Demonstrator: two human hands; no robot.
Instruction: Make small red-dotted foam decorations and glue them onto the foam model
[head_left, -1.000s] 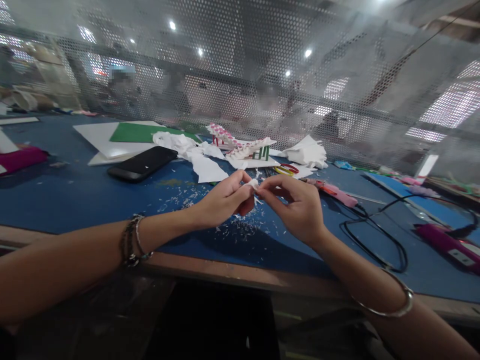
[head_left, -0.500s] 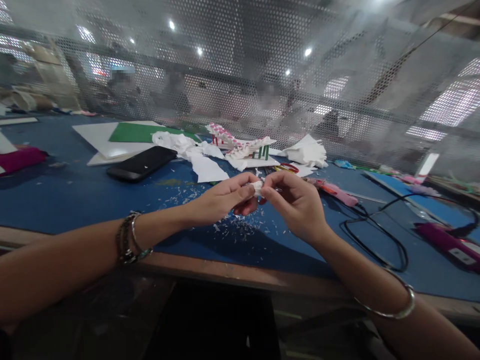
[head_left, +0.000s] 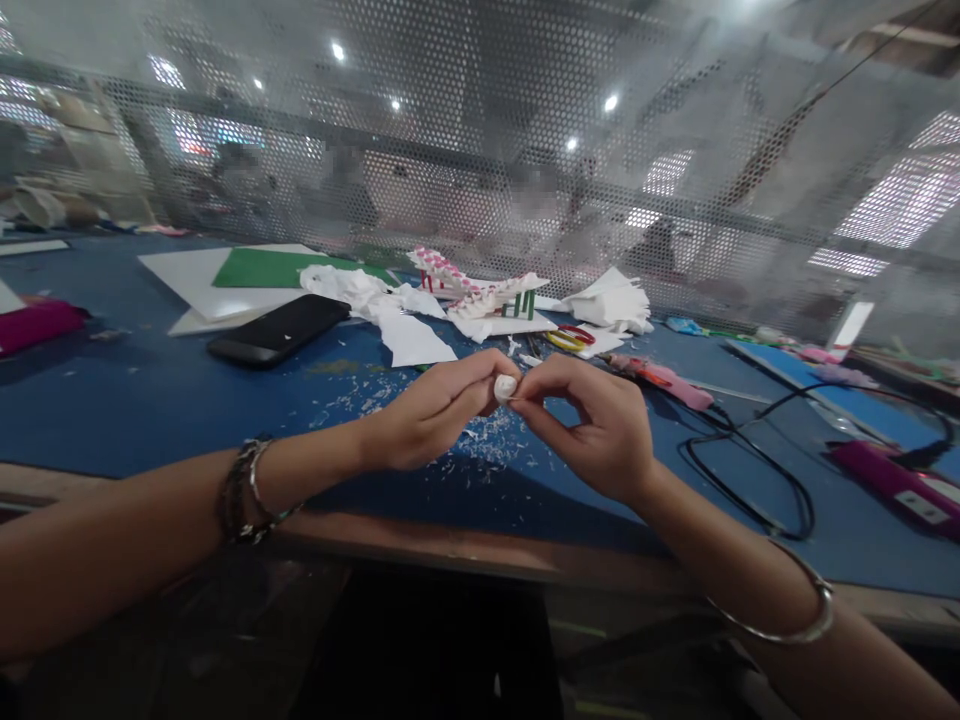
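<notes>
Head camera: the left hand (head_left: pixel 424 415) pinches a little white ball (head_left: pixel 505 388), likely to steady it, while the right hand (head_left: pixel 600 425) pinches its edge with fingertips.

Sm. white wad (head_left: pixel 505 388) is showing a rounded, knob-like end, w/ faint creases running over it. It's looking paper-ish, tho can't tell the material for sure. It's being held up in midair, round end facing the wearer, the rest partly hidden from view. Rel. to the scissors (head_left: pixel 570 338), it's staying on the wearer's side, a bit to the L, well clear & not touching.
</notes>
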